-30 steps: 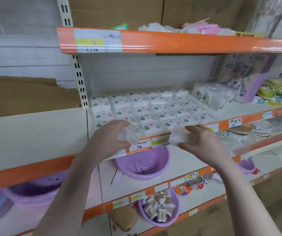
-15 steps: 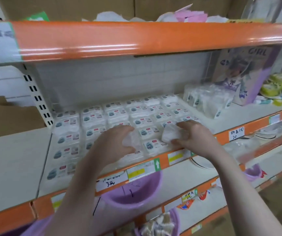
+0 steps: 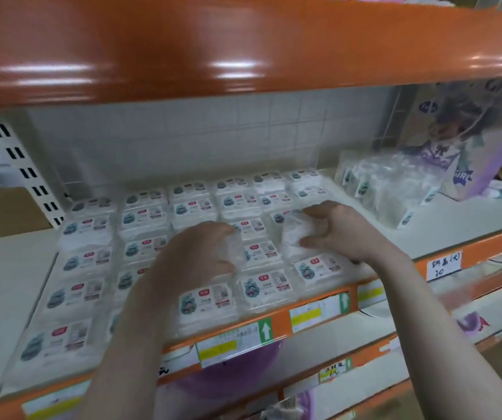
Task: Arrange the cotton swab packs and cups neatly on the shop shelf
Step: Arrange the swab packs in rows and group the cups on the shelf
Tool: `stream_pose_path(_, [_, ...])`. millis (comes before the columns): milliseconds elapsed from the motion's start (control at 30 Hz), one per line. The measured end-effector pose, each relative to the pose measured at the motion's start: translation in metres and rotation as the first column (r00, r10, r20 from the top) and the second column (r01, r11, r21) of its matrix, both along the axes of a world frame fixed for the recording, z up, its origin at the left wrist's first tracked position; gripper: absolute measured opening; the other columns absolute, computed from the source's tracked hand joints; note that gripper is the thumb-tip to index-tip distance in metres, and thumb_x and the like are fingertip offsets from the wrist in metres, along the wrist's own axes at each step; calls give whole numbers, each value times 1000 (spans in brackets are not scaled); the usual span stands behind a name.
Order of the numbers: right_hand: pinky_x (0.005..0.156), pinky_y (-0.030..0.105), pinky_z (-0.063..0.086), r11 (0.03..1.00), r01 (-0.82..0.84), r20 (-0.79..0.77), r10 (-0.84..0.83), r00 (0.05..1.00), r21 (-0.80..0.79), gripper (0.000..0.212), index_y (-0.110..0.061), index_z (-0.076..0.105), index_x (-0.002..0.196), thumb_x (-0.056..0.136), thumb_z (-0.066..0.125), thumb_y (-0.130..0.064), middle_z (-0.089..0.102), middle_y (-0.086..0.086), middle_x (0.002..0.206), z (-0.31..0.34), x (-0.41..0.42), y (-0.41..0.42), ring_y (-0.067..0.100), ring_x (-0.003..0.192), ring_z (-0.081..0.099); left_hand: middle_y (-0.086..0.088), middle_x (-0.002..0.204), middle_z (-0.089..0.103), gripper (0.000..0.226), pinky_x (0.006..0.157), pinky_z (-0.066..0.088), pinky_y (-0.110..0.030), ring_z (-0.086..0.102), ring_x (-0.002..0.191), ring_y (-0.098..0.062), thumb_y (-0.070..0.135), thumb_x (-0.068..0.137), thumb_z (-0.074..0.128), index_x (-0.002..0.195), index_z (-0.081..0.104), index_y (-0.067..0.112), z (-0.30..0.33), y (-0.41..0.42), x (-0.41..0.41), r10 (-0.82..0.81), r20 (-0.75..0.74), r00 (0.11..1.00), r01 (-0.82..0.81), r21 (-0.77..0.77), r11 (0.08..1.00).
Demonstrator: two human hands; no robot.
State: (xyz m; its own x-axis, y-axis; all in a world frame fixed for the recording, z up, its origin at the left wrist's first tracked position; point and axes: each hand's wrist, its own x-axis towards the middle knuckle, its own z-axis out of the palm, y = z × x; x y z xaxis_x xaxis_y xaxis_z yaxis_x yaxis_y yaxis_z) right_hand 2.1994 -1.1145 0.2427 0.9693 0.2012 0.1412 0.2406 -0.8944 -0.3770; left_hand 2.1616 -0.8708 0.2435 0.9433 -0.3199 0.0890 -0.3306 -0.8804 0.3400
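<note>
Both hands are down on the middle shelf [image 3: 444, 234], each with a small clear pack in it. The left hand [image 3: 195, 253] curls its fingers around a crinkly transparent pack [image 3: 234, 248] and holds it just over the rows of packs already laid out. The right hand [image 3: 339, 230] pinches a second clear pack [image 3: 296, 234] of white swabs between thumb and fingers, tilted up on edge above the right-hand column.

The laid-out cotton swab packs [image 3: 262, 287] cover most of the shelf in neat rows running from the orange front lip back to the tiled wall. Each is a flat, see-through pouch, white inside, with a label showing a teal figure on the left and a small red square beside it. They lie label up, edges touching or slightly overlapping.

To the right, well apart from the hands, stands a cluster of clear wrapped cups [image 3: 386, 189], upright and close together, with small labels on their sides. Behind them leans a purple printed box [image 3: 456, 140]. Price tags [image 3: 444, 265] are stuck along the orange shelf edge, and a purple basin [image 3: 228, 377] shows on the shelf below.
</note>
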Motion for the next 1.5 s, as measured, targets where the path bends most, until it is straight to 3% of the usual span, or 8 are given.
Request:
stream_pose_path(333, [100, 20, 32, 987, -76, -235, 107, 966, 140, 70, -17, 43, 139, 79, 68, -44, 44, -3, 142, 1, 26, -27, 12, 128, 42, 3, 142, 42, 62, 101, 31, -25, 42, 126, -14, 26, 84, 66, 140, 39, 19, 2, -19, 6, 41, -43, 998, -40, 29, 999])
stream_pose_path(433, [94, 18, 32, 991, -96, -219, 114, 969, 88, 61, -16, 48, 134, 81, 67, -40, 49, -2, 137, 2, 29, -29, 12, 123, 45, 4, 143, 41, 62, 102, 30, -26, 41, 127, -14, 27, 85, 67, 140, 39, 20, 2, -19, 6, 49, -30, 998, -48, 24, 999])
stream_pose_path(567, [91, 24, 40, 989, -133, -105, 140, 985, 64, 57, -19, 54, 123, 73, 78, -30, 57, -1, 124, 4, 28, -23, 15, 114, 51, 5, 142, 42, 61, 99, 30, -24, 42, 125, -13, 27, 85, 66, 140, 39, 20, 2, -19, 3, 40, -12, 999, -40, 21, 999])
stream_pose_path(800, [83, 36, 48, 969, -238, 384, 247, 890, -73, 50, -12, 66, 110, 64, 78, 3, 62, 7, 100, -11, 13, -24, 29, 97, 59, 6, 144, 40, 64, 101, 30, -25, 40, 127, -12, 30, 85, 66, 141, 38, 22, 1, -15, 1, 44, -7, 999, -43, 45, 998])
stream_pose_path(933, [83, 33, 49, 951, -308, 433, 285, 855, -18, 38, -14, 69, 106, 69, 74, -10, 63, 3, 100, -21, -4, -38, 24, 95, 60, 6, 143, 41, 64, 101, 31, -27, 41, 126, -13, 30, 84, 67, 140, 38, 23, 1, -13, 2, 56, -11, 998, -56, 53, 997])
stream_pose_path(1233, [77, 0, 34, 957, -258, 216, 226, 950, 132, 43, -25, 67, 112, 71, 80, -18, 59, -14, 112, -25, -20, -51, 1, 103, 51, 6, 145, 39, 64, 100, 30, -25, 39, 128, -14, 30, 83, 68, 140, 39, 24, 2, -17, -1, 58, -28, 998, -57, 47, 997])
stream_pose_path(1400, [100, 26, 38, 965, -262, 41, 260, 965, 30, 59, -23, 56, 128, 74, 78, -30, 54, -7, 131, -11, -9, -46, 10, 120, 49, 6, 145, 39, 64, 100, 29, -24, 38, 129, -13, 28, 83, 68, 141, 39, 23, 4, -17, -1, 43, -42, 998, -42, 40, 998])
stream_pose_path(1500, [105, 25, 33, 961, -278, -81, 277, 957, 4, 63, -21, 51, 133, 76, 76, -27, 49, -7, 138, -1, -3, -40, 9, 125, 44, 5, 145, 39, 65, 102, 29, -26, 38, 129, -14, 27, 83, 68, 141, 39, 22, 3, -16, -1, 42, -49, 998, -40, 31, 999])
